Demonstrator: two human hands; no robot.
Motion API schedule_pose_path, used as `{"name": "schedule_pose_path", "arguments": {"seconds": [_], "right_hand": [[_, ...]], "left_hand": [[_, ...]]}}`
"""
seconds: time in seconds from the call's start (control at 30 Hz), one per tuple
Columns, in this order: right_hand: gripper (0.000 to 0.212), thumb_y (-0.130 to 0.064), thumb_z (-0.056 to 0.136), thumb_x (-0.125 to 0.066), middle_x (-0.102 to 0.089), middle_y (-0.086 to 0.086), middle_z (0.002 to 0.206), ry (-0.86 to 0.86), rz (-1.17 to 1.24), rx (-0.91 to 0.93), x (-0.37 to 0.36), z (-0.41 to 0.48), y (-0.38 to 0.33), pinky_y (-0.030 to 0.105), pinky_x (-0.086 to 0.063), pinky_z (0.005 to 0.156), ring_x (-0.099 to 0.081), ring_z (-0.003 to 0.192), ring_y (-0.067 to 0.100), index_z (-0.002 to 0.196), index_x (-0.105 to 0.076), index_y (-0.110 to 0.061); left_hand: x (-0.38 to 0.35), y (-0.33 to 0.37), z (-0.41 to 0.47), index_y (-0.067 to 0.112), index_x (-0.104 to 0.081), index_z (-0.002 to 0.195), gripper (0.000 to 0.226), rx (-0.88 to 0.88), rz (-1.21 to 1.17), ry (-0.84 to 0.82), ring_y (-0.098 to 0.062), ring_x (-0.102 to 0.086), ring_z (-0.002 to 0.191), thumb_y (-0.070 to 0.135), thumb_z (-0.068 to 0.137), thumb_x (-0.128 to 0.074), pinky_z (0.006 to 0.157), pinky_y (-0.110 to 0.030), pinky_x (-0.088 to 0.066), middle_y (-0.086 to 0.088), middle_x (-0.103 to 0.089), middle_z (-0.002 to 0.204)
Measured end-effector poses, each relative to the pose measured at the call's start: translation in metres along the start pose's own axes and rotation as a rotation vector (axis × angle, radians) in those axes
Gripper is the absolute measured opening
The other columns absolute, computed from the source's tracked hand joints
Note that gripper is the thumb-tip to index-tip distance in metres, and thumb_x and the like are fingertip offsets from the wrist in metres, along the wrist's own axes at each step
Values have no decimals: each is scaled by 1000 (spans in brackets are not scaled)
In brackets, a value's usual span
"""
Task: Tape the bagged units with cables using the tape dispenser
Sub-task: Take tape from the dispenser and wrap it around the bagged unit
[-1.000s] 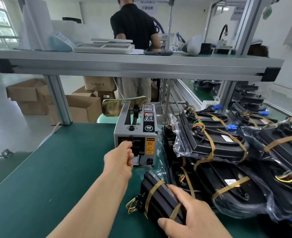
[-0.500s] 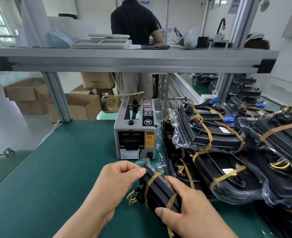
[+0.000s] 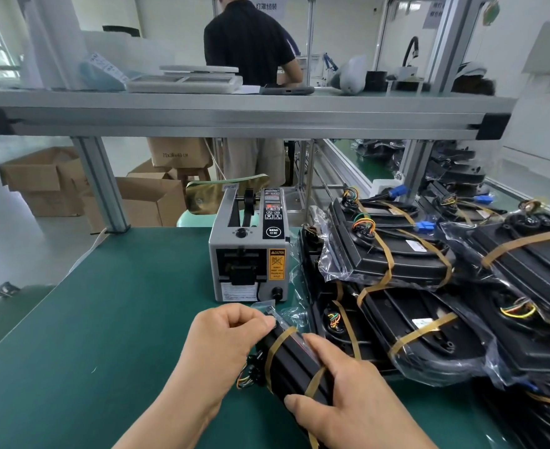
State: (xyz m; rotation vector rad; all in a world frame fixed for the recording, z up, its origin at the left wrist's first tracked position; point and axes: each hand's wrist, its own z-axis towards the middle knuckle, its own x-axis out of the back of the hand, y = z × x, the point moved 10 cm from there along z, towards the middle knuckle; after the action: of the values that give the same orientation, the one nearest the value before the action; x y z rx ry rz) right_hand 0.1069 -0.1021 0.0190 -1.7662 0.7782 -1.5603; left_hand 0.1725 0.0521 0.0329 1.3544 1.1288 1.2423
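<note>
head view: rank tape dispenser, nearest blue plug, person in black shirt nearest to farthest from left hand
1. tape dispenser, just beyond the left hand
2. nearest blue plug, farther right
3. person in black shirt, far back

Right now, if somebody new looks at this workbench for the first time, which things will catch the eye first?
First come the two hands at the near edge: the right hand holds a black bagged unit with tan tape bands, and the left hand pinches its far end. Just behind them stands the grey tape dispenser on the green table, and to the right lies a big pile of taped units with coloured cables.
</note>
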Motion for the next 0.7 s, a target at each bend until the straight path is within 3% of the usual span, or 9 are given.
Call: {"name": "schedule_pose_path", "arguments": {"seconds": [0.17, 0.4, 0.7], "right_hand": [[54, -50, 72, -70, -65, -40, 96, 8, 5, 18, 1, -1, -1, 11, -50, 84, -64, 90, -12, 100, -34, -79], [56, -50, 71, -70, -63, -42, 95, 11, -9, 19, 1, 0, -2, 7, -48, 80, -63, 89, -14, 97, -32, -82], [60, -50, 71, -69, -70, -28, 93, 0, -9, -9, -1, 0, -1, 20, -54, 87, -66, 86, -6, 121, -38, -64]], "left_hand": [[3, 4, -1, 28, -74, 65, 17, -41, 94, 84, 2, -57, 52, 21, 81, -77, 49, -9, -42, 8, -68, 60], [6, 2, -4, 34, -71, 65, 17, -49, 167, 156, -1, -48, 45, 25, 79, -76, 50, -21, -44, 11, -61, 53], [8, 1, -3, 35, -70, 67, 14, -76, 227, 170, 0, -43, 42, 28, 76, -77, 40, -11, -36, 13, -54, 49]]}}
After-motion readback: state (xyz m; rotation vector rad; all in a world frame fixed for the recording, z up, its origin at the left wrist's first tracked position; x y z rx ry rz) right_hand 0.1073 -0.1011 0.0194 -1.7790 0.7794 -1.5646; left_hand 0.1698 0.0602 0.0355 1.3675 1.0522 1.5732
